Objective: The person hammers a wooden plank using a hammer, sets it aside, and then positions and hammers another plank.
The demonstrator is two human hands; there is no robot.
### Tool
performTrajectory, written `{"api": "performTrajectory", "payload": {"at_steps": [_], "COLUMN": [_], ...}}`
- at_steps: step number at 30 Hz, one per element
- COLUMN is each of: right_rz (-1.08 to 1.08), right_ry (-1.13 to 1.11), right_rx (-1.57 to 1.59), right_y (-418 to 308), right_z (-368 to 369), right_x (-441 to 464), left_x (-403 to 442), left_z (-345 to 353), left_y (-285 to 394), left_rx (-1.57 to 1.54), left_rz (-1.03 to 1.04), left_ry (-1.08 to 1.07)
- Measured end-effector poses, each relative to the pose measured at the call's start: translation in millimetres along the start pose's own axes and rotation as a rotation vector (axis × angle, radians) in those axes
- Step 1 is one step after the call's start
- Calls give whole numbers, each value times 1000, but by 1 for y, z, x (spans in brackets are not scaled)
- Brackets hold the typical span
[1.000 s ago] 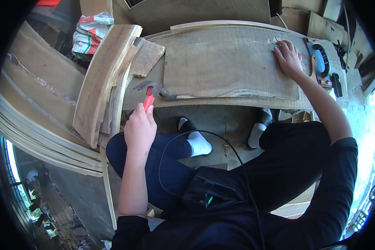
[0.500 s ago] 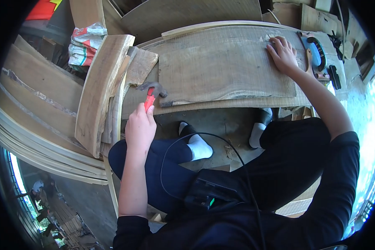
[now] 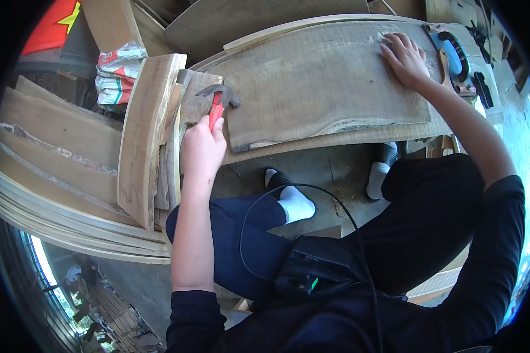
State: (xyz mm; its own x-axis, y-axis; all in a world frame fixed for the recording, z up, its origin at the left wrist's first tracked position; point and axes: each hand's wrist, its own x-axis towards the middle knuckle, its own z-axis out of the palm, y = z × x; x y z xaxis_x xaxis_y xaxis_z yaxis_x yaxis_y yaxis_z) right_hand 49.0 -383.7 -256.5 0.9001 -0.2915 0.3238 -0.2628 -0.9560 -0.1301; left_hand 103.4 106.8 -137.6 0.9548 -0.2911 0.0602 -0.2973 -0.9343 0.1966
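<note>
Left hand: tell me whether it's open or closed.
Closed. The left hand is wrapped around the red handle of the claw hammer, whose metal head shows beyond the thumb.

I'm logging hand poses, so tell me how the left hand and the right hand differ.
The left hand is closed around the red handle of a hammer; the right hand is open, fingers spread on the board. The left hand is by the board's left end, the right hand near its right end. Both are bare.

Daylight glares at far right and through a window (image 3: 43, 262) at lower left; a red flag (image 3: 48, 28) shows above grey concrete floor (image 3: 335, 170).
</note>
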Motion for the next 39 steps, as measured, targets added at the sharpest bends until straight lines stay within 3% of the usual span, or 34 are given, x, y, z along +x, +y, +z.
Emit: {"api": "performTrajectory", "payload": {"at_steps": [6,16,20,22,28,31,39], "right_rz": [-13,16,1,-8,-19,-15,-6], "right_ry": [37,14,26,23,25,24,51], "right_rx": [-34,-39,-48,-54,-47,-41,-46], "right_y": [0,0,1,5,6,5,-2], "right_z": [5,3,6,9,9,7,4], "right_x": [-1,3,3,4,3,2,3], "left_x": [26,61,49,38,-22,-44,-20], "left_z": [6,9,4,-6,-34,-43,-23], "left_y": [6,15,18,20,15,12,-1], "left_rx": [-109,-7,-97,-150,-198,-155,-192], "left_rz": [1,106,193,201,353,297,308], "left_ry": [104,56,78,-55,-141,-286,-146]}}
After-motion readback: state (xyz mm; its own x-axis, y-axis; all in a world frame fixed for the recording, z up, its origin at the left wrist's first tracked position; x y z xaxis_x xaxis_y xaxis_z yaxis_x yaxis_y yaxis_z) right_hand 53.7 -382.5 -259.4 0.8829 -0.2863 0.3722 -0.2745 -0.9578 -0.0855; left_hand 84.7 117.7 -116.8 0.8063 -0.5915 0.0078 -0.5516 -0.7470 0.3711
